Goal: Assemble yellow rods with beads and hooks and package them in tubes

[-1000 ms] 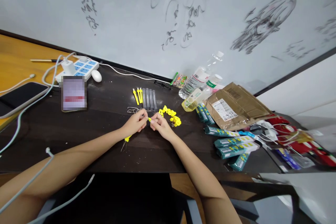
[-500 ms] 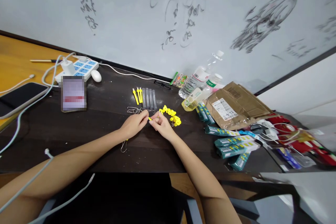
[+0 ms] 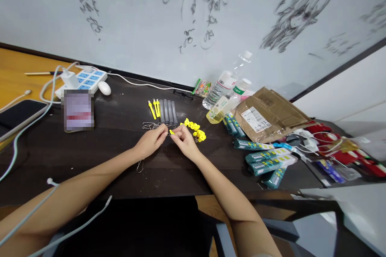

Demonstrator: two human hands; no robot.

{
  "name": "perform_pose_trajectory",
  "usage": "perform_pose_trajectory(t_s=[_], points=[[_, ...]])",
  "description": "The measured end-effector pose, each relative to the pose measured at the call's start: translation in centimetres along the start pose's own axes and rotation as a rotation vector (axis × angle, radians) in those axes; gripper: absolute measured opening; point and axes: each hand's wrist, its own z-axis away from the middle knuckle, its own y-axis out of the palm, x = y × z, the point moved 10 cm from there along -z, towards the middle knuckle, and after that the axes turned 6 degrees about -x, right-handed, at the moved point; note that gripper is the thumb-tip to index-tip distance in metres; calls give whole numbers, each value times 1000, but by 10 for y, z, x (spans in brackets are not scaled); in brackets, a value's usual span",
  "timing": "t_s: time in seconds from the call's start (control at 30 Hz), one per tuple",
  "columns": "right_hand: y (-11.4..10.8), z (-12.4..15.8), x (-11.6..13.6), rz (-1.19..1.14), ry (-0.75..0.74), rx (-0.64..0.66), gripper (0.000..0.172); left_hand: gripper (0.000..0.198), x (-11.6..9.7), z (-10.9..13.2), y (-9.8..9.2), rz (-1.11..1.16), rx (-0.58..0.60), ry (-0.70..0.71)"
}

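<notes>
Near the middle of the dark table, my right hand [image 3: 183, 141] pinches a small yellow piece [image 3: 171, 132]. Just left of it, my left hand [image 3: 152, 140] is closed at the fingertips, on what looks like a thin metal wire, too small to make out surely. Bent metal wires [image 3: 150, 125] lie behind my left hand. Farther back are yellow sticks [image 3: 152, 110] and several clear tubes [image 3: 168, 112] side by side. A pile of yellow pieces [image 3: 199, 134] sits right of my right hand. Another wire hook [image 3: 140, 166] rests below my left wrist.
A power strip [image 3: 87, 80], white mouse [image 3: 104, 88] and phone [image 3: 21, 116] are on the left. Bottles [image 3: 221, 92], a cardboard package [image 3: 265, 114] and green boxes [image 3: 268, 162] stand or lie on the right. White cables [image 3: 80, 231] cross the lower left.
The fingertips of my two hands have moved slightly apart, and the yellow piece now shows more clearly at my right fingers. The whole view has shifted a little.
</notes>
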Motion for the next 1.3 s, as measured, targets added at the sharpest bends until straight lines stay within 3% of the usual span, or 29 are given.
perform_pose_trajectory(t_s=[0.37, 0.67, 0.77, 0.87, 1.03, 1.13, 1.3], points=[[5, 2, -2, 44, -10, 50, 24, 14, 3, 1, 2, -6, -1, 2], [7, 6, 14, 404, -188, 81, 13, 16, 7, 2, 5, -102, -5, 3], [7, 8, 15, 423, -204, 89, 14, 14, 7, 1, 6, -126, -8, 16], [8, 7, 11, 409, -184, 96, 14, 14, 7, 1, 6, -93, -8, 8], [13, 8, 20, 592, -304, 112, 12, 12, 9, 2, 6, 85, -23, -30], [11, 8, 16, 492, -228, 97, 12, 10, 12, 2, 7, 182, -35, -49], [9, 5, 0, 83, -32, 56, 22, 11, 9, 1, 5, 146, -33, 15]])
